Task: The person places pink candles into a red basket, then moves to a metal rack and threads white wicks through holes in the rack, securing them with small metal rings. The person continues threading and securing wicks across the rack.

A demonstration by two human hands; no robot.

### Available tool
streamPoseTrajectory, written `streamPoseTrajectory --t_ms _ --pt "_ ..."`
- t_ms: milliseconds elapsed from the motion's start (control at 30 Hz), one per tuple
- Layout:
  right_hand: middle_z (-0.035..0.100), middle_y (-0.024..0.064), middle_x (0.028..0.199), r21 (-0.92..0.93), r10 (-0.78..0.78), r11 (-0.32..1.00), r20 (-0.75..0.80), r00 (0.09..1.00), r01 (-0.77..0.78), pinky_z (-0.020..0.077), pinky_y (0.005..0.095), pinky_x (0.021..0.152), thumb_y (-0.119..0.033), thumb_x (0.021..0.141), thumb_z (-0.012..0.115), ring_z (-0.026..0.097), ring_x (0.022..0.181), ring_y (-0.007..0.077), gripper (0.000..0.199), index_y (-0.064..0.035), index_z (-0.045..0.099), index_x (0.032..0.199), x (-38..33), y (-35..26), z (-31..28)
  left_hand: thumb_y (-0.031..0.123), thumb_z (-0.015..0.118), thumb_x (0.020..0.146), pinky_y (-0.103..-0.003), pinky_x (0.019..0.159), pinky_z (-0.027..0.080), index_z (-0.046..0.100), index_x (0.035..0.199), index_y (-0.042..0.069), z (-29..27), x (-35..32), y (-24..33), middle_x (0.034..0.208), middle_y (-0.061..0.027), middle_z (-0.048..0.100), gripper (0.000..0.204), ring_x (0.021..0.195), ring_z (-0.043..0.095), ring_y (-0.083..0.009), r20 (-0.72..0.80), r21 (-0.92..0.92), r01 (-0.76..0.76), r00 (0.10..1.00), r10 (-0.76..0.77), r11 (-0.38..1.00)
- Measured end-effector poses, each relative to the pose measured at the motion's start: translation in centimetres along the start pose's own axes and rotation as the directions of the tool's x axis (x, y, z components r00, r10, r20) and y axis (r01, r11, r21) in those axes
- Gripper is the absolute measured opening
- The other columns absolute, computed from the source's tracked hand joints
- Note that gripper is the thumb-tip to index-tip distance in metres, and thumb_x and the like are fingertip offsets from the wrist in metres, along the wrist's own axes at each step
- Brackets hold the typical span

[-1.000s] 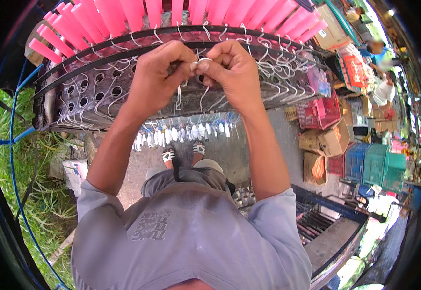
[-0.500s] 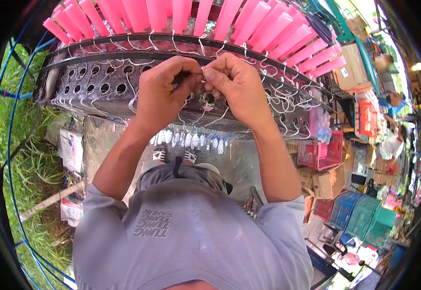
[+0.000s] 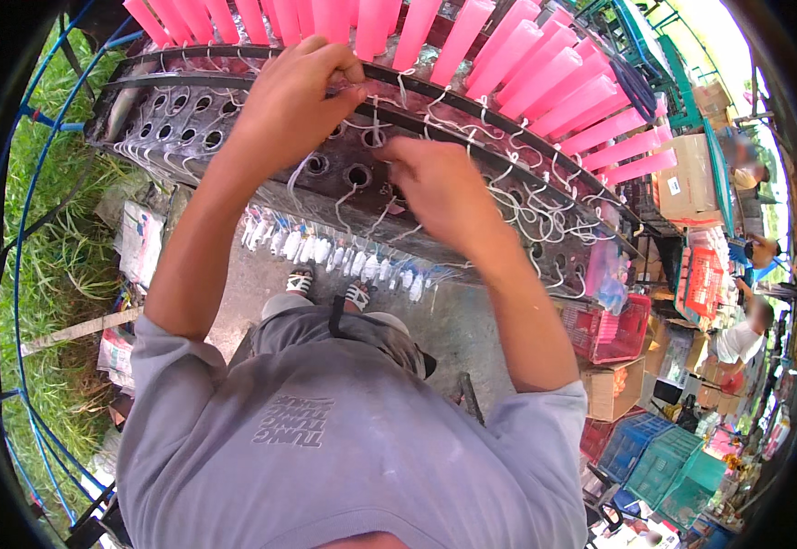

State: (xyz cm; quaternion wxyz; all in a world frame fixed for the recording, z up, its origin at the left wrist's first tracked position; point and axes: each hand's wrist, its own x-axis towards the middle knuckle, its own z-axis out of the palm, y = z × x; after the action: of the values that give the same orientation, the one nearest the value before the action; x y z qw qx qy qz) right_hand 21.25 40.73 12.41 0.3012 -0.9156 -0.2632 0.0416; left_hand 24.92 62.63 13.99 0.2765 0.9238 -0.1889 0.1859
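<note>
Tall pink candles stand in rows along the far side of a dark metal mould with round holes. White wick strings run from the candles over black bars and through the holes. My left hand is at the bar below the middle candles, fingers curled and pressed together; whatever they grip is hidden. Lower and to the right, my right hand is over the holes, its fingers closed and slightly smeared. A white string shows just above its fingertips, but I cannot tell whether they hold it.
Several white bobbins hang in a row under the mould's near edge. A red crate and cardboard boxes stand at the right, with blue and green crates beyond. Blue tubing borders grass at the left. Other people are at the far right.
My hands were together at the bar and have separated. The left has moved up and left toward the candles; the right has moved down and right over the holes. The view has tilted slightly.
</note>
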Motion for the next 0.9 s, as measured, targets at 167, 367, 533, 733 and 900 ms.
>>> streamPoseTrajectory --t_ms 167,367,533,733,900 --pt "0.075 0.0165 0.100 0.228 0.006 0.973 -0.134 0.991 0.025 0.0548 0.0410 0.084 -0.018 0.092 0.067 0.072 0.092 0.0334 0.020 -0.0043 0.075 0.103 -2.2 -1.2 -1.8 0.018 0.076 0.084 -0.043 0.071 0.052 0.070 0.089 0.003 -2.7 -3.7 -0.9 0.077 -0.0166 0.065 0.017 0.074 0.066 -0.0337 0.463 0.317 0.005 0.872 -0.159 0.949" --pt "0.074 0.0144 0.086 0.107 0.264 0.959 0.010 0.965 -0.263 0.0537 0.0444 0.075 -0.047 0.088 0.072 0.072 0.084 0.0331 0.042 -0.0054 0.074 0.096 2.4 -7.4 2.3 0.021 0.068 0.090 -0.037 0.064 0.045 0.067 0.084 0.001 -2.3 -2.3 -5.6 0.073 -0.0061 0.065 0.022 0.067 0.060 -0.0199 0.538 -0.476 0.338 0.842 -0.036 0.812" --pt "0.074 0.0146 0.086 0.116 0.400 0.912 -0.050 0.915 -0.393 0.0536 0.0474 0.077 -0.049 0.082 0.076 0.072 0.088 0.0344 0.044 -0.0053 0.072 0.090 3.3 -10.3 4.3 0.026 0.067 0.097 -0.025 0.060 0.038 0.062 0.075 0.007 -3.1 -1.7 -7.0 0.069 0.0068 0.055 0.029 0.067 0.049 -0.0037 0.622 -0.702 0.440 0.762 0.181 0.560" --pt "0.070 0.0153 0.079 0.108 0.519 0.855 -0.191 0.833 -0.508 0.0515 0.0467 0.071 -0.030 0.086 0.073 0.070 0.078 0.0331 0.026 -0.0047 0.070 0.089 -1.0 -14.7 6.8 0.028 0.064 0.099 -0.028 0.056 0.030 0.052 0.070 0.007 -2.4 -2.2 -8.1 0.065 0.0066 0.045 0.038 0.064 0.039 -0.0035 0.521 -0.628 0.262 0.841 0.146 0.733" --pt "0.065 0.0117 0.073 0.214 0.605 0.775 0.025 0.796 -0.595 0.0501 0.0405 0.068 -0.034 0.084 0.078 0.067 0.071 0.0270 0.034 -0.0047 0.070 0.099 -7.9 -15.3 8.7 0.030 0.066 0.100 -0.030 0.058 0.032 0.054 0.073 0.004 -2.5 -1.9 -8.8 0.065 0.0056 0.044 0.039 0.064 0.037 -0.0058 0.499 -0.621 0.107 0.819 0.285 0.777"
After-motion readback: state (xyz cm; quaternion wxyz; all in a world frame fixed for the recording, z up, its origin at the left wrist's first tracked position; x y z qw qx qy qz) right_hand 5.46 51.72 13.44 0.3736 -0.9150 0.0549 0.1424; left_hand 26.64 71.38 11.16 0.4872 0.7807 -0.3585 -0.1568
